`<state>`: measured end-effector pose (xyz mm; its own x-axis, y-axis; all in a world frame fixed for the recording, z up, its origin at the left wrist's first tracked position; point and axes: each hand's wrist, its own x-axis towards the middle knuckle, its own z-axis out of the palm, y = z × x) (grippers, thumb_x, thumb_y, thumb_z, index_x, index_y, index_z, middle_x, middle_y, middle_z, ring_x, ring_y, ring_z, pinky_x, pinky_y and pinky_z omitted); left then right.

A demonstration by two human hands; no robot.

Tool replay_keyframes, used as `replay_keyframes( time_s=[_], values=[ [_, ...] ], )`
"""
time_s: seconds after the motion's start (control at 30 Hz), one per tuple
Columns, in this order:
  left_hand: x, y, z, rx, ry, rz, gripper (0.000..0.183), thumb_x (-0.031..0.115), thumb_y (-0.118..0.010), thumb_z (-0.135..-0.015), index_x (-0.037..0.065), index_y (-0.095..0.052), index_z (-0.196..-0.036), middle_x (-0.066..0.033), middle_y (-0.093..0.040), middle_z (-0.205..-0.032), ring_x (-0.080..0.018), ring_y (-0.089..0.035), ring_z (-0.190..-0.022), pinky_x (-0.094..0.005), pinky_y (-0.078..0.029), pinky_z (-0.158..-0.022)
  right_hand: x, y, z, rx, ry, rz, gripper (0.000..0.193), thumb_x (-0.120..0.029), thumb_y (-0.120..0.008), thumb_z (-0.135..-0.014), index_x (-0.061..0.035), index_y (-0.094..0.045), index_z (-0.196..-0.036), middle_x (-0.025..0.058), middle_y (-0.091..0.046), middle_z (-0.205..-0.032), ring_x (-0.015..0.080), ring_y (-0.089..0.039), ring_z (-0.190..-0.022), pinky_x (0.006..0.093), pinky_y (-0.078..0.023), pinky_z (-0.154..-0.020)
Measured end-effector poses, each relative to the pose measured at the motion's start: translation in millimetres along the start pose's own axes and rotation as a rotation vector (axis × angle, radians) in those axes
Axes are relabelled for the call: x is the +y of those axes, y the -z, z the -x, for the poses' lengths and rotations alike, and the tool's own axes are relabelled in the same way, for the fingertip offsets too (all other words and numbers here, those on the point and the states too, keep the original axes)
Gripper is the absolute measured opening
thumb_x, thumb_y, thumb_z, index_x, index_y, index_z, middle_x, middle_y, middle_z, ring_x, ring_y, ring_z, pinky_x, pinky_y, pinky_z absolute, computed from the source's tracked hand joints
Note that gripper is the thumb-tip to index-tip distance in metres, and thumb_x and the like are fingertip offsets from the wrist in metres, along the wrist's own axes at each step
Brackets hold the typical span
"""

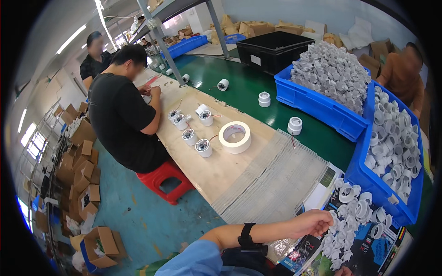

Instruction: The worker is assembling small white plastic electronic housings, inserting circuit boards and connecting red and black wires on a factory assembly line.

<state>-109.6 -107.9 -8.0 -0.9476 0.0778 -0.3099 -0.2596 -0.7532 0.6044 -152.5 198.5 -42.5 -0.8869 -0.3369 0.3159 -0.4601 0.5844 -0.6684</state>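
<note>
My left hand (pixel 315 223), on an arm with a blue sleeve and a black wristband, is at the near right with its fingers curled together. Its fingertips are at the edge of a pile of small white plastic clip-like parts (pixel 335 239); whether a part is between them is hidden. Larger white plastic rings (pixel 363 211) lie just beyond the pile, on dark printed sheets (pixel 299 255). Only a sliver of my right hand (pixel 343 272) shows at the bottom edge, below the pile, and its fingers are cut off.
Blue bins hold white clip parts (pixel 331 73) and white rings (pixel 391 142). A clear ribbed mat (pixel 276 179), a tape roll (pixel 235 137) and several white round units with wires (pixel 203 147) are on the bench. One person (pixel 124 106) sits at left; another (pixel 400 76) is behind the bins.
</note>
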Motion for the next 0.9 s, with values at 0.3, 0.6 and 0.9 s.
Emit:
replay_keyframes(
  time_s=[0.3, 0.6, 0.9],
  values=[
    [-4, -3, 6, -0.018, -0.016, 0.011, 0.019, 0.027, -0.05, -0.09, 0.01, -0.056, -0.085, 0.002, -0.052, -0.066, -0.0069, -0.049, -0.056, -0.0213, -0.036, -0.051, -7, 4, 4, 0.011, 0.02, 0.021, 0.017, -0.018, -0.057, -0.093, -0.0015, -0.061, -0.096, 0.0112, -0.059, -0.078, 0.0201, -0.05, -0.066, 0.0343, -0.043, -0.064],
    [-1, -6, 8, -0.054, 0.023, 0.076, 0.017, 0.021, -0.048, -0.092, 0.006, -0.055, -0.089, 0.0001, -0.051, -0.067, -0.0069, -0.046, -0.059, -0.0208, -0.036, -0.053, -1, 2, 3, -0.008, -0.091, 0.076, 0.017, -0.011, -0.057, -0.094, 0.0032, -0.065, -0.1, 0.0117, -0.064, -0.087, 0.0191, -0.057, -0.076, 0.0318, -0.047, -0.07],
    [-10, -10, 6, -0.073, 0.066, 0.07, 0.018, 0.025, -0.049, -0.09, 0.009, -0.054, -0.084, 0.0017, -0.052, -0.061, -0.0045, -0.046, -0.054, -0.0204, -0.035, -0.05, -20, -8, -6, 0.024, -0.069, 0.007, 0.015, -0.008, -0.056, -0.094, 0.0054, -0.062, -0.097, 0.0162, -0.059, -0.087, 0.0253, -0.05, -0.079, 0.0393, -0.043, -0.076]
  ],
)
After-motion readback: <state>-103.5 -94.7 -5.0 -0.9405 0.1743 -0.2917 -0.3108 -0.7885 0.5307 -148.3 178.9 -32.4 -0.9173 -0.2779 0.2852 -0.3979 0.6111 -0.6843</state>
